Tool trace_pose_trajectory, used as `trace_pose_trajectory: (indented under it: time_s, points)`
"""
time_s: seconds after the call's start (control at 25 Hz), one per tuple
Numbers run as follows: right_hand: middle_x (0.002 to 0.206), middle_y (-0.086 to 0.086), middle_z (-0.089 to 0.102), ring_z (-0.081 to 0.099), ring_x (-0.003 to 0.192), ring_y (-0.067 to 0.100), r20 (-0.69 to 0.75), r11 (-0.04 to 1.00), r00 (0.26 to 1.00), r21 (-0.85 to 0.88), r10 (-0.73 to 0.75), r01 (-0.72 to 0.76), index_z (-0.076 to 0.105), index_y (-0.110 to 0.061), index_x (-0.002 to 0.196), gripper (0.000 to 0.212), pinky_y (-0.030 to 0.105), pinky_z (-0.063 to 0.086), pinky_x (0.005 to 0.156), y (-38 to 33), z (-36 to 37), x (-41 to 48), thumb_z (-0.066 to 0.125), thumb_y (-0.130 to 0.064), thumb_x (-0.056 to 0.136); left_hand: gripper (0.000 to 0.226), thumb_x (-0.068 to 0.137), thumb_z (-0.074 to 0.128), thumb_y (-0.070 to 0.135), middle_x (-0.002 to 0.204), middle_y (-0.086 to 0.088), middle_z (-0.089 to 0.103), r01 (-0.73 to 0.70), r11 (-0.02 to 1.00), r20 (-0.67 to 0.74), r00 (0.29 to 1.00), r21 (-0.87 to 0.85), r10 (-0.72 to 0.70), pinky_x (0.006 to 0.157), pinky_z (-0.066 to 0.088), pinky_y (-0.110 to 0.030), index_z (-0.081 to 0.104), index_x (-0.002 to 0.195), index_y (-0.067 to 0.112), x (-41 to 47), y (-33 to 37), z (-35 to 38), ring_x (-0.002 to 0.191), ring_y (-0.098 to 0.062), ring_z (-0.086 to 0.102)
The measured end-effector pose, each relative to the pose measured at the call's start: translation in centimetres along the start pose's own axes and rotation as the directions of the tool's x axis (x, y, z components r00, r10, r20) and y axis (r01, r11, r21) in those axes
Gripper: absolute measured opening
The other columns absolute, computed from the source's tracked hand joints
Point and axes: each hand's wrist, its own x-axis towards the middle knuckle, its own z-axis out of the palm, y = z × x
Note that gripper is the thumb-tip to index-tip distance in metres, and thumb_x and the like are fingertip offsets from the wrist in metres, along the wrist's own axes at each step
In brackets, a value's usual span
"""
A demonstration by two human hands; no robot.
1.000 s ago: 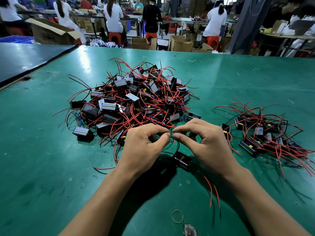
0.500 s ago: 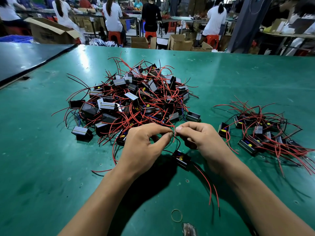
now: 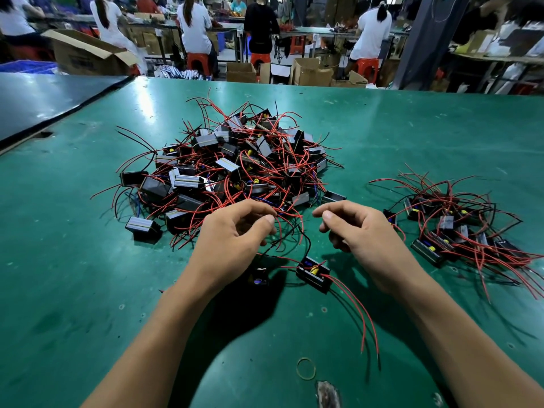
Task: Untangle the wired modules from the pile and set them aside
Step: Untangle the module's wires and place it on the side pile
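Note:
A big pile of black modules [image 3: 232,169] with tangled red and black wires lies mid-table. My left hand [image 3: 235,240] is at its near edge, thumb and forefinger pinching a few red wires [image 3: 287,222] that hang from the pile. My right hand [image 3: 362,234] hovers a short way to the right with curled fingers, and I see no wire in it. Between my wrists lies a loose module [image 3: 312,273] with long red leads trailing toward me. A second small module [image 3: 259,278] sits by my left wrist. A smaller group of separated modules [image 3: 453,231] lies to the right.
The green table [image 3: 88,290] extends around the piles. A rubber band [image 3: 306,368] and a worn patch [image 3: 326,391] lie near the front edge. A dark table [image 3: 44,98] adjoins at the far left. People work at benches among cardboard boxes [image 3: 312,72] beyond.
My hands were pinching wires together at one spot; they have now moved apart. My right hand has let go and drawn rightward. The loose module stays put.

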Motion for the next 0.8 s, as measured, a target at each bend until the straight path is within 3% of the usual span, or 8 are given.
trace_pose_trajectory:
  time_s: [0.08, 0.16, 0.24, 0.32, 0.4, 0.48, 0.56, 0.8]
  points:
    - [0.082, -0.003, 0.071, 0.056, 0.061, 0.004, 0.035, 0.994, 0.999, -0.104, 0.015, -0.011, 0.072, -0.022, 0.096, 0.019, 0.013, 0.044, 0.059, 0.2, -0.1, -0.1, 0.059, -0.009, 0.099, 0.010, 0.092, 0.065, 0.014, 0.077, 0.000, 0.075, 0.039, 0.999, 0.050, 0.998, 0.010, -0.039, 0.080, 0.057, -0.043, 0.074, 0.089, 0.019, 0.0, -0.1, -0.3, 0.076, -0.023, 0.070]
    - [0.090, -0.001, 0.073, 0.065, 0.076, 0.013, 0.041, 0.962, 0.999, -0.271, 0.034, -0.021, 0.071, -0.025, 0.096, 0.017, 0.026, 0.053, 0.074, 0.6, -0.3, 0.0, 0.062, -0.010, 0.097, 0.009, 0.091, 0.068, 0.023, 0.077, 0.001, 0.075, 0.088, 0.996, 0.144, 0.985, 0.035, -0.092, 0.082, 0.056, -0.048, 0.074, 0.086, 0.020, -0.1, -0.1, -0.4, 0.081, -0.029, 0.069]
    - [0.095, 0.000, 0.074, 0.069, 0.092, 0.022, 0.090, 0.929, 0.992, -0.366, 0.086, -0.048, 0.070, -0.026, 0.095, 0.016, 0.038, 0.054, 0.091, 0.6, -0.7, 0.2, 0.063, -0.012, 0.096, 0.014, 0.085, 0.073, 0.036, 0.080, 0.000, 0.076, 0.142, 0.989, 0.276, 0.949, 0.048, -0.150, 0.083, 0.057, -0.044, 0.075, 0.088, 0.023, -0.1, -0.1, -0.6, 0.082, -0.023, 0.072]
    - [0.098, 0.005, 0.076, 0.070, 0.099, 0.027, 0.193, 0.927, 0.971, -0.369, 0.142, -0.062, 0.070, -0.026, 0.097, 0.015, 0.043, 0.052, 0.098, 0.4, -1.0, 0.2, 0.064, -0.013, 0.097, 0.019, 0.081, 0.079, 0.038, 0.083, -0.003, 0.076, 0.168, 0.984, 0.393, 0.902, 0.063, -0.179, 0.077, 0.059, -0.034, 0.074, 0.093, 0.024, -0.2, -0.2, -0.7, 0.080, -0.016, 0.073]
    - [0.100, 0.011, 0.076, 0.070, 0.097, 0.027, 0.278, 0.934, 0.946, -0.353, 0.165, -0.059, 0.070, -0.025, 0.099, 0.013, 0.039, 0.054, 0.095, 0.2, -1.1, 0.1, 0.063, -0.014, 0.098, 0.020, 0.080, 0.082, 0.028, 0.082, -0.003, 0.076, 0.154, 0.981, 0.435, 0.881, 0.114, -0.189, 0.072, 0.057, -0.030, 0.073, 0.097, 0.023, -0.1, -0.3, -0.6, 0.074, -0.015, 0.071]
    - [0.093, 0.006, 0.076, 0.068, 0.075, 0.014, 0.308, 0.942, 0.936, -0.330, 0.171, -0.063, 0.070, -0.022, 0.101, 0.008, 0.025, 0.055, 0.075, 0.1, -1.2, 0.0, 0.062, -0.021, 0.099, 0.017, 0.081, 0.079, 0.017, 0.081, -0.005, 0.075, 0.122, 0.977, 0.431, 0.883, 0.173, -0.186, 0.073, 0.057, -0.031, 0.072, 0.096, 0.022, 0.0, -0.6, -0.6, 0.072, -0.017, 0.069]
    - [0.080, -0.001, 0.073, 0.059, 0.061, 0.006, 0.340, 0.940, 0.921, -0.334, 0.188, -0.069, 0.071, -0.019, 0.098, 0.012, 0.017, 0.046, 0.056, 0.0, -1.7, 0.0, 0.066, -0.030, 0.095, 0.014, 0.083, 0.076, 0.011, 0.081, -0.005, 0.075, 0.113, 0.977, 0.407, 0.896, 0.181, -0.179, 0.074, 0.057, -0.032, 0.072, 0.093, 0.020, 0.1, -0.9, -0.5, 0.071, -0.015, 0.068]
    - [0.074, 0.000, 0.074, 0.060, 0.062, 0.003, 0.389, 0.922, 0.903, -0.385, 0.185, -0.023, 0.074, -0.015, 0.087, 0.009, 0.016, 0.045, 0.060, 0.1, -2.6, 0.0, 0.078, -0.023, 0.086, 0.010, 0.083, 0.077, 0.009, 0.083, -0.007, 0.076, 0.181, 0.980, 0.344, 0.918, 0.077, -0.197, 0.071, 0.057, -0.028, 0.074, 0.090, 0.015, 0.2, -1.0, -0.6, 0.072, -0.011, 0.069]
